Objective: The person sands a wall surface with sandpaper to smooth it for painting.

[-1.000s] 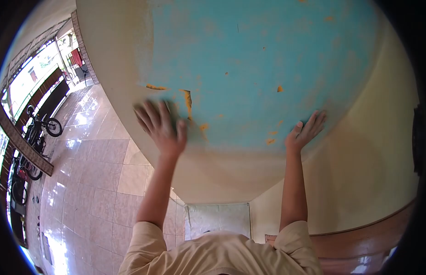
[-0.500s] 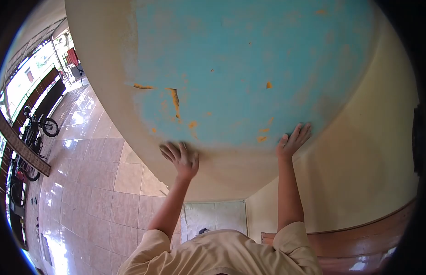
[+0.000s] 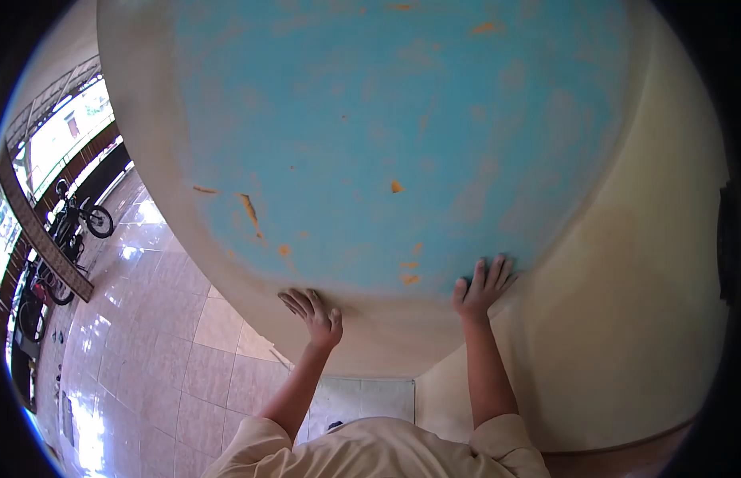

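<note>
In front of me is a cream wall [image 3: 139, 103] with a large blue painted patch [image 3: 323, 143] on it, chipped in places so orange shows through. My left hand [image 3: 313, 313] lies with fingers spread against the cream surface, just below the patch's lower edge. My right hand [image 3: 484, 288] rests with fingers outstretched at the patch's lower right edge. Neither hand holds anything, and both palms are hidden against the wall. An orange chipped spot [image 3: 410, 280] is left of my right hand.
Another cream wall [image 3: 633, 319] runs along the right. Shiny floor tiles [image 3: 159, 319] spread out at the left. Beyond them stand a motorcycle [image 3: 88, 219], a brown post [image 3: 48, 247] and a railing. A pale panel [image 3: 362, 398] is low behind my shirt.
The view has tilted, so the patch and both hands appear lower. Against the chipped marks, my hands sit a little farther right along the wall, still with fingers spread.
</note>
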### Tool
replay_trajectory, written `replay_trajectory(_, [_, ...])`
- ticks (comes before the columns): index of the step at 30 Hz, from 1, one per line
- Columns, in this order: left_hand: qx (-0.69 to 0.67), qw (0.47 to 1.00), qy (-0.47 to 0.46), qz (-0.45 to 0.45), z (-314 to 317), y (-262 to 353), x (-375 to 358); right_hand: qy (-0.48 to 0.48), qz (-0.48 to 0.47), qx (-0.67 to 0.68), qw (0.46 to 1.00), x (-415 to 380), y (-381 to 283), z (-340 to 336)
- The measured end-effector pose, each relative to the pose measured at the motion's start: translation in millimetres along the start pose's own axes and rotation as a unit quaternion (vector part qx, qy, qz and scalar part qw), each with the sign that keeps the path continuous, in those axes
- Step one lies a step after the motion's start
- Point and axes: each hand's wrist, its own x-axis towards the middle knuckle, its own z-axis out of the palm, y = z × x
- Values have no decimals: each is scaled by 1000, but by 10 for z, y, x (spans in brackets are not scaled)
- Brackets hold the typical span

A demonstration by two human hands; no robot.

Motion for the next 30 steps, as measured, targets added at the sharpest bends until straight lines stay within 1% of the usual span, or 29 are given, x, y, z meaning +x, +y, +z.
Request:
replay_trajectory(1, [11, 1000, 21, 16, -47, 142, 279, 1, -10, 9, 1000, -1, -26, -26])
replay_trajectory(3, [29, 999, 21, 0, -207, 461, 911, -1, -8, 11, 1000, 31, -47, -37])
replay_trajectory(5, [12, 999, 3, 38, -429, 757, 1470, -2, -3, 11, 1000, 54, -63, -34])
replay_trajectory(6, [4, 999, 2, 49, -469, 866, 1623, -1, -2, 11, 1000, 53, -63, -40])
replay_trajectory(7, [4, 999, 1, 48, -440, 892, 1602, -1, -1, 11, 1000, 52, -65, -48])
replay_trajectory(9, [17, 998, 20, 65, -293, 891, 1530, 1, -1, 14, 1000, 18, -66, -42])
replay_trajectory(10, [49, 995, 12, 87, -186, 837, 1337, 5, 0, 15, 1000, 7, -62, -16])
replay_trajectory(12, [55, 994, -1, 99, 101, 704, 727, 13, 2, 17, 1000, -58, -64, 41])
replay_trajectory(13, [58, 993, -29, 96, 262, 620, 326, 15, 4, 22, 1000, -89, -80, 41])
replay_trajectory(15, [53, 985, -158, 44, 396, 461, -427, 9, 11, 26, 1000, -118, -135, 19])
replay_trajectory(16, [29, 986, -161, 29, 327, 466, -579, 4, 15, 30, 999, -101, -153, 32])
replay_trajectory(17, [1, 987, -161, 16, 308, 499, -531, 15, 17, 23, 999, -89, -158, 46])
replay_trajectory(18, [-4, 988, -153, 27, 363, 466, -391, 14, 4, 19, 1000, -84, -170, 55])
replay_trajectory(20, [39, 992, -91, 78, 233, 559, 96, 10, -6, 18, 1000, -129, -145, 75])
replay_trajectory(23, [62, 991, -3, 122, -131, 858, 1378, 1, 2, 14, 1000, -152, -196, 89])
replay_trajectory(25, [75, 988, 14, 131, -416, 1142, 2134, 3, 18, 23, 1000, -177, -223, 99])
replay_trajectory(27, [70, 986, 9, 149, -502, 1439, 2504, 6, 32, 35, 999, -197, -246, 112])
replay_trajectory(28, [45, 969, -83, 229, -495, 1626, 2534, 4, 33, 37, 999, -214, -244, 112])
replay_trajectory(29, [18, 937, -173, 304, -498, 1722, 2561, 2, 32, 39, 999, -214, -261, 114])
replay_trajectory(30, [18, 937, -171, 304, -472, 1711, 2606, 3, 31, 39, 999, -226, -270, 111])
